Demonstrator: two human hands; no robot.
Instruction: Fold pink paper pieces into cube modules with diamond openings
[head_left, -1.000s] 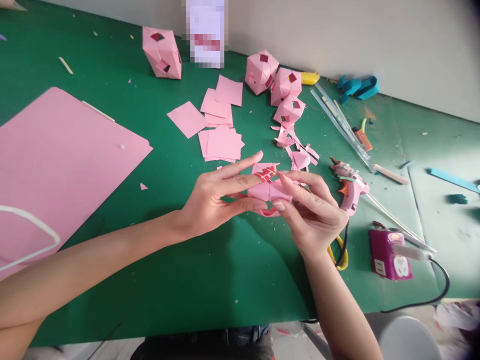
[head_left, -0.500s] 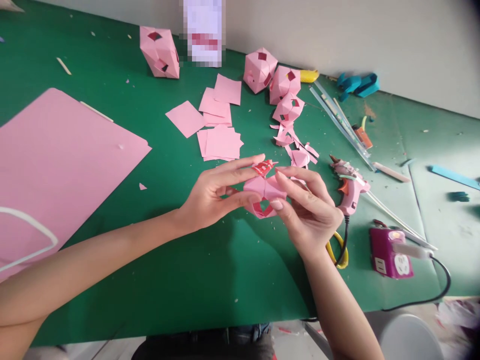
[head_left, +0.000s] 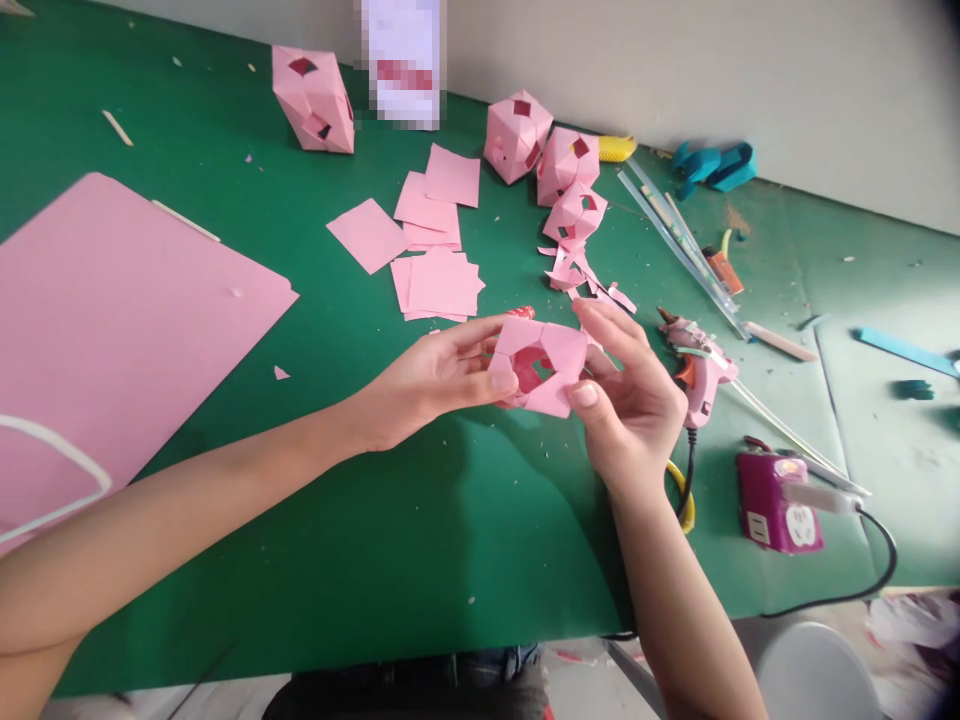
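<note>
Worktop (head_left: 337, 570): green, near edge crossing the bottom of the view, far edge meeting a pale wall (head_left: 675, 80). Widest open stretch of green lies between the hands and the near edge. Left side bounded by a large pink sheet (head_left: 135, 300). Room is tighter ahead: stacked pink squares (head_left: 442, 280) just beyond the left hand (head_left: 424, 385); pink scraps (head_left: 570, 270) just past the right hand (head_left: 637, 415). Glue gun (head_left: 701, 375) near the right hand, on its outer side; purple power block (head_left: 776, 505) further right.

Folded pink paper form (head_left: 562, 345) is between the two hands, above the worktop, its angular opening facing the viewer. Left hand pinches its left side, thumb in front, fingers behind. Right thumb meets its lower right corner; right fingers curve apart, upper ones raised. Cannot tell whether the right hand grips from behind.
</note>
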